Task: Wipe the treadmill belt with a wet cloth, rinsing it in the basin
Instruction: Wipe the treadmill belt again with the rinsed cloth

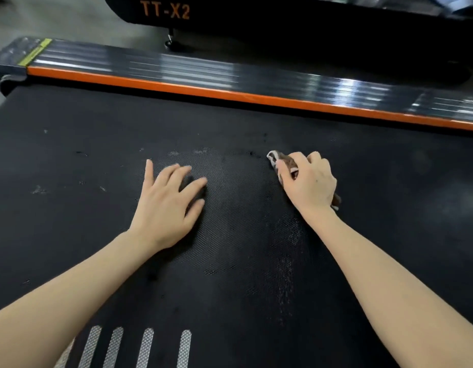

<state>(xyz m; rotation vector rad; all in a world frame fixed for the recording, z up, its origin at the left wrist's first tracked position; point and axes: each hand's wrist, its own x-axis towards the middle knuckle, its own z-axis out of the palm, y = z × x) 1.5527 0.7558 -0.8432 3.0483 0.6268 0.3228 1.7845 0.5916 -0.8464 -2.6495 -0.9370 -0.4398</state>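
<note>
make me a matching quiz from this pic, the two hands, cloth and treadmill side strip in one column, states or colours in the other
Column one:
1 left hand
2 right hand
3 cloth
4 side strip

Column two:
a orange
b flat on the belt, fingers spread
c brown and white, bunched
d curled, gripping the cloth

Pairs: 1-b; 2-d; 3-c; 4-a

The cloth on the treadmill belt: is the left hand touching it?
Apart. The head view shows a stretch of bare belt between the left hand and the cloth, which only the right hand grips.
</note>
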